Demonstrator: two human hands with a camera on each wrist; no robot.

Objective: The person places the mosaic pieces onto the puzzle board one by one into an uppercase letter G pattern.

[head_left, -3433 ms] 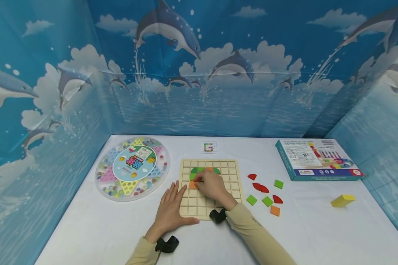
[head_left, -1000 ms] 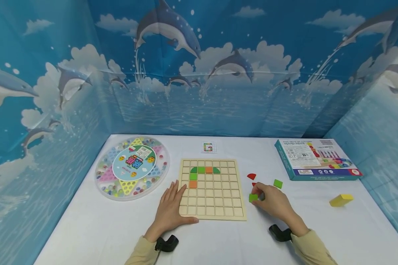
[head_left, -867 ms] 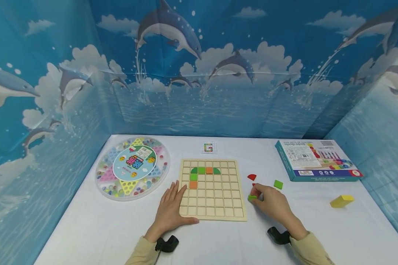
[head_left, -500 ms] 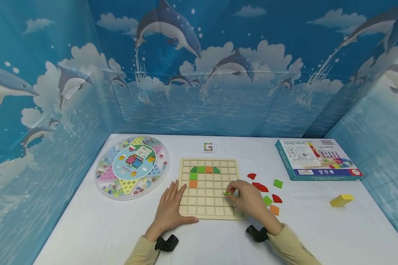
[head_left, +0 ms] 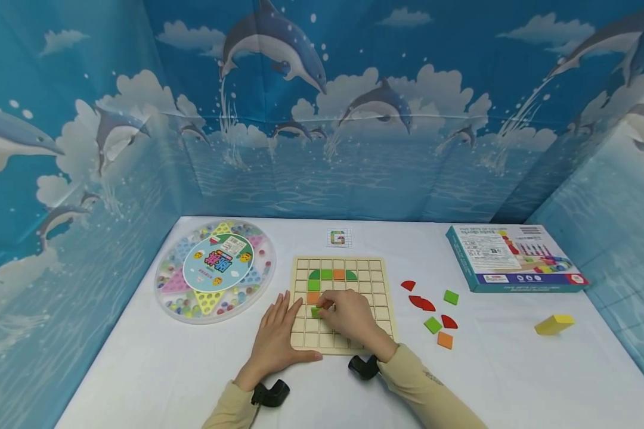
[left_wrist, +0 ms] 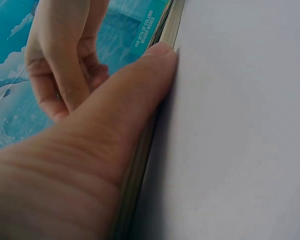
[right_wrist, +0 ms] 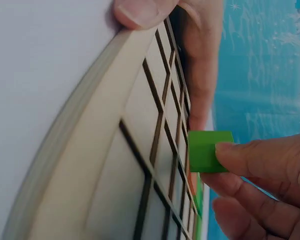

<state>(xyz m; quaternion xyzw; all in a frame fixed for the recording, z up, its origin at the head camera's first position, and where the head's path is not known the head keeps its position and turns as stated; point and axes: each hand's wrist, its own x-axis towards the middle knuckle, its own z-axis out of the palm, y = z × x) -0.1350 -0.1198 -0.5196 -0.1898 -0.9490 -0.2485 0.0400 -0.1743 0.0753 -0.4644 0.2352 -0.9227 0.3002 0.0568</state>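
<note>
My right hand (head_left: 350, 313) pinches a green square tile (right_wrist: 204, 151) between thumb and fingers. It holds the tile over the left part of the wooden grid board (head_left: 378, 298), just below an orange tile (head_left: 313, 298) set in the grid. Above that sit a green square, a row of green and orange squares, and dark green quarter-round pieces at both ends. My left hand (head_left: 275, 339) lies with straight, spread fingers along the board's left edge, its thumb (left_wrist: 135, 75) against the near edge. The right palm hides several cells in the board's middle.
Right of the board lie loose red quarter-round pieces (head_left: 449, 322), green squares (head_left: 433, 325) and an orange square (head_left: 445, 340). Behind the board is a small pattern card (head_left: 339, 238). A round marble game (head_left: 214, 273) stands left, a boxed game (head_left: 517, 258) and yellow block (head_left: 554, 325) right.
My right hand has picked up a green square from the loose pieces and carried it leftward across the board, below the orange tile. My left hand has stayed at the board's left edge.
</note>
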